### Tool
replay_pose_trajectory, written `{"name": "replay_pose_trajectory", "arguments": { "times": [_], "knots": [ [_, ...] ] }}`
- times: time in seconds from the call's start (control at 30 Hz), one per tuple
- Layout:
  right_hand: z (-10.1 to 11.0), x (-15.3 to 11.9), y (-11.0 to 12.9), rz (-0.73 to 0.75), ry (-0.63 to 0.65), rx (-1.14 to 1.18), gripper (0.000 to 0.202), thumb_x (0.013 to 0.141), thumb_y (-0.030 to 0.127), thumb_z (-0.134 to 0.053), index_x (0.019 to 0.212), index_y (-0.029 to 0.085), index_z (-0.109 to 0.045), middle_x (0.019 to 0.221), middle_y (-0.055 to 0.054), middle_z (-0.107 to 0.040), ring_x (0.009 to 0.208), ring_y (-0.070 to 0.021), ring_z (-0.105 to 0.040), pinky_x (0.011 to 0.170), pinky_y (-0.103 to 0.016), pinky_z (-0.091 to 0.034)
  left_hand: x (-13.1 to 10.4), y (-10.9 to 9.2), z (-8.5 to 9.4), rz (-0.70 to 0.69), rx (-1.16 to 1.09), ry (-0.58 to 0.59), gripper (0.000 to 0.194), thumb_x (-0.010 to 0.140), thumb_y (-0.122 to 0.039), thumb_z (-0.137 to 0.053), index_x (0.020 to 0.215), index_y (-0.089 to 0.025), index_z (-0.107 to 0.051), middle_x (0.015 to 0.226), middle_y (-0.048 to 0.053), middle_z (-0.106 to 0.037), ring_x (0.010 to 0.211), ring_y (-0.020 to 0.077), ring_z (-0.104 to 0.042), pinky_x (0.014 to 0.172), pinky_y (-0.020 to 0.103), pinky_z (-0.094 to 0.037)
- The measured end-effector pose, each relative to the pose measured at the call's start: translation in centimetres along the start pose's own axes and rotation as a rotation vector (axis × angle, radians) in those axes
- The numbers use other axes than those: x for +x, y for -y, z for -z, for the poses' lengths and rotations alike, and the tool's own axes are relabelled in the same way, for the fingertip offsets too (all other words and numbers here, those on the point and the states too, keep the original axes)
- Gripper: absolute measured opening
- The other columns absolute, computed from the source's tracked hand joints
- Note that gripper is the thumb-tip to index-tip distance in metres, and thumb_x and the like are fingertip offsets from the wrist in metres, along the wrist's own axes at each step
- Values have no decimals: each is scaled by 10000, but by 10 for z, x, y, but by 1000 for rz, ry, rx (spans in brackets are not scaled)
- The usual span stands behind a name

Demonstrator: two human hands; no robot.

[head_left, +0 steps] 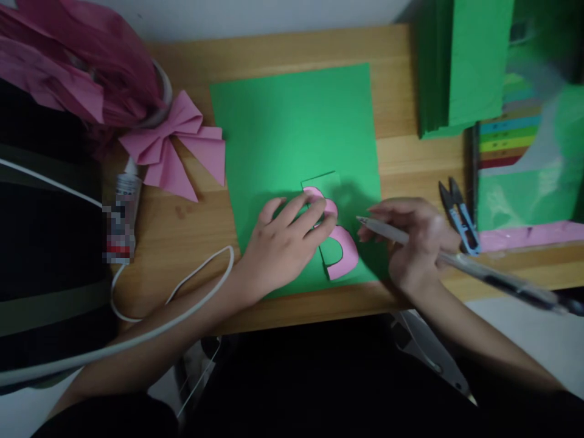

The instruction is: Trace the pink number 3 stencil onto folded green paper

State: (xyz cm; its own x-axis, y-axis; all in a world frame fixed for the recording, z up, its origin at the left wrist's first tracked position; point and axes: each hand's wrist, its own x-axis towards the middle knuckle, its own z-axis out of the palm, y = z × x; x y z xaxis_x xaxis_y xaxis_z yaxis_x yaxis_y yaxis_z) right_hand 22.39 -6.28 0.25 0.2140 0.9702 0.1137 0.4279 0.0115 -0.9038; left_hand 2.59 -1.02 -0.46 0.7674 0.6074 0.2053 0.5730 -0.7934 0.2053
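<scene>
A large green sheet of paper (296, 128) lies flat on the wooden table. On its lower right part rests a curved pink paper cutout (347, 252), with a small green paper piece (326, 181) showing around it. My left hand (287, 243) lies flat with fingers spread, its fingertips over the upper part of the cutout, which they partly hide. Just to the right, my right hand (417, 243) holds a clear-barrelled pen (385, 230) whose tip points left toward the cutout, above the sheet's right edge.
A folded pink paper bow (177, 146) and a glue tube (123, 213) lie to the left. Blue-handled thread snips (460, 216) are at the right, beside a pack of coloured paper (524, 194) and green paper stacks (479, 67). A white cable (182, 325) crosses my left forearm.
</scene>
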Motion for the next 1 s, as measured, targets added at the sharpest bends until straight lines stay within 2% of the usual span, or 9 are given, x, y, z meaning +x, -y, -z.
{"name": "replay_pose_trajectory", "arguments": {
  "times": [0.03,0.1,0.2,0.27,0.43,0.57,0.7,0.83,1.0],
  "knots": [
    [3,-3,0,59,33,-5,427,992,532,-311,1019,280,-655,688,-13,-694,571,-180,-656,496,-321,-524,0,0,0,1,0,1,300,936,-141,-526,1204,-229,-627,1293,35,-659,1229,234,-548,919,405,-374],
    [10,-7,-2,250,123,-78,346,949,544,-459,1058,288,-664,816,-31,-748,710,-213,-716,605,-355,-575,0,0,0,6,3,6,290,943,-158,-526,1206,-232,-621,1296,27,-658,1228,231,-551,923,407,-371],
    [16,-10,-7,493,231,-278,230,847,339,-697,1065,270,-670,971,-31,-774,926,-241,-728,782,-396,-584,1,1,0,6,9,13,286,944,-171,-527,1208,-236,-615,1295,18,-659,1226,228,-554,933,411,-369],
    [17,-13,-12,587,245,-391,254,846,247,-697,1096,262,-663,1020,-38,-772,1001,-237,-713,807,-395,-572,1,1,0,5,19,8,287,936,-164,-532,1201,-239,-615,1286,14,-663,1220,225,-557,949,415,-363],
    [18,-20,-21,595,230,-452,298,921,312,-610,1201,211,-628,1076,-82,-745,1047,-234,-688,824,-393,-552,2,-1,1,11,54,-27,265,920,-145,-534,1153,-233,-626,1232,16,-682,1207,223,-555,1017,440,-317],
    [16,-18,-22,601,180,-449,259,922,313,-608,1152,201,-645,1011,-82,-741,991,-224,-698,803,-377,-543,5,-2,4,-41,108,-49,247,914,-143,-546,1135,-203,-637,1193,34,-690,1170,243,-562,1021,438,-318],
    [14,-16,-20,591,176,-464,223,923,320,-598,1119,230,-656,959,-63,-744,954,-220,-699,781,-382,-539,10,-2,7,-176,130,-155,161,948,-138,-531,1036,-153,-665,1058,45,-724,1030,226,-614,966,399,-387],
    [13,-16,-18,544,179,-471,213,937,331,-555,1073,220,-676,915,-63,-733,937,-215,-694,793,-386,-536,11,-5,9,-337,132,-162,184,970,-107,-493,940,-95,-674,932,58,-740,903,186,-652,902,317,-471],
    [12,-15,-15,517,156,-437,176,928,280,-547,999,182,-675,889,-59,-723,855,-179,-681,773,-346,-531,3,-21,8,-315,171,-144,217,953,-41,-455,998,-2,-664,997,142,-742,948,225,-691,953,351,-505]
  ]
}}
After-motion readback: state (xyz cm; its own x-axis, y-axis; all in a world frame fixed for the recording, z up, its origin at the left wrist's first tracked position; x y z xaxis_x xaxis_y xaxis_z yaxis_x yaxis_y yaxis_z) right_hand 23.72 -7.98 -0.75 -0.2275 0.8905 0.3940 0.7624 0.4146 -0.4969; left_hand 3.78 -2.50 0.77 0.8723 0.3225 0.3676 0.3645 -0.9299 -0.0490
